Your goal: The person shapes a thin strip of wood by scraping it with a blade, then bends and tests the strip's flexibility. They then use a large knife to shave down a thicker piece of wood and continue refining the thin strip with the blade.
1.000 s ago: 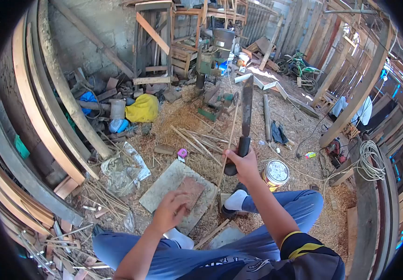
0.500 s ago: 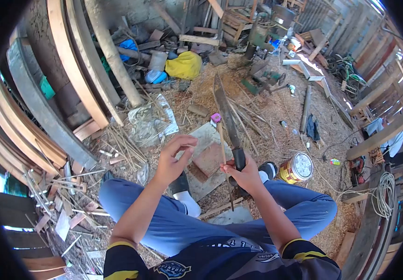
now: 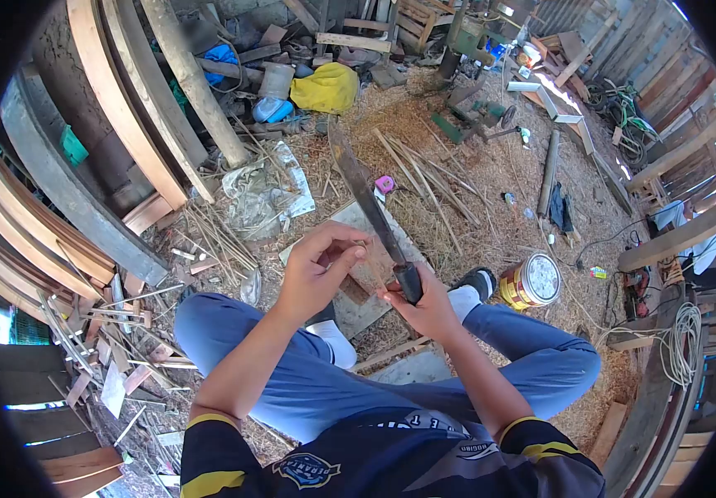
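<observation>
Gripped with the right hand the dark handle of a machete, blade slanting up and away over the flat board. Pinched the fingertips of the left hand together just beside the blade, above that board; could not tell what lay between them. Saw a paint tin right of the board, thin strips scattered past its far edge, a yellow bag well beyond.

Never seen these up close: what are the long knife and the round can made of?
Knife: dark, dull metal blade, likely steel, with a black handle in the right hand. Can: shiny printed metal, probably tin, with a bright reflective lid.
</observation>
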`<state>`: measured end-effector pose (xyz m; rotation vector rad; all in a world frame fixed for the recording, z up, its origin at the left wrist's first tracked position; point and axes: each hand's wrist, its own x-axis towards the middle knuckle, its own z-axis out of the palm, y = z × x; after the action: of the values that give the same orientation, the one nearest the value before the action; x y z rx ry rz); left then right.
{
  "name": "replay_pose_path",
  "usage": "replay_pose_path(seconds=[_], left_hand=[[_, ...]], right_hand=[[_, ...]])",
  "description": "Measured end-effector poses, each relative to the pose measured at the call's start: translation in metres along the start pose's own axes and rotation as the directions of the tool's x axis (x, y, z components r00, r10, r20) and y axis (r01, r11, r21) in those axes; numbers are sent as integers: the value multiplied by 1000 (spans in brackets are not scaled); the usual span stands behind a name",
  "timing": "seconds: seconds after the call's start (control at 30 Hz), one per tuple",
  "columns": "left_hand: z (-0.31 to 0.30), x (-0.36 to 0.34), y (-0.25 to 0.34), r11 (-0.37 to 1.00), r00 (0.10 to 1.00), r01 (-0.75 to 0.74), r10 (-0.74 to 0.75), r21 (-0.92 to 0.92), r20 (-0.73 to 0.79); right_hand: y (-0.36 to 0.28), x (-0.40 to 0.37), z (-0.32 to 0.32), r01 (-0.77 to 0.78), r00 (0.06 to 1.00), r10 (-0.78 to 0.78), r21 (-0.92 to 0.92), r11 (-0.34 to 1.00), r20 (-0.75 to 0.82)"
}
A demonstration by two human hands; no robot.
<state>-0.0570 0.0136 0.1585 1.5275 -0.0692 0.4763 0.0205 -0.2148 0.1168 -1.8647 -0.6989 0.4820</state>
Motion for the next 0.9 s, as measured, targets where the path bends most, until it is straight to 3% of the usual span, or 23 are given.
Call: replay_pose_path(seconds=[0.2,0.33,0.47,0.67,0.77,0.9], left_hand=[[-4,-2,1,999,996,-45,46,6,-73],[-6,-1,0,978,981,-117,141,171,-131],[-3,2,-4,904,963,-176,241,390,-124],[0,6,-24,852,964,-194,259,487,-69],[4,9,-39,852,962,-193,261,486,-76],[6,13,-52,823,956,-217,287,525,-55]], right_hand=[[17,4,5,14,995,15,274,962,-103],[23,3,-10,12,991,4,120,993,-136],[30,1,-22,33,987,6,236,971,-163],[31,-3,-26,-4,976,63,271,963,-208],[17,-7,-20,-136,964,206,350,927,-170],[39,-9,-3,-189,956,249,320,928,-158]])
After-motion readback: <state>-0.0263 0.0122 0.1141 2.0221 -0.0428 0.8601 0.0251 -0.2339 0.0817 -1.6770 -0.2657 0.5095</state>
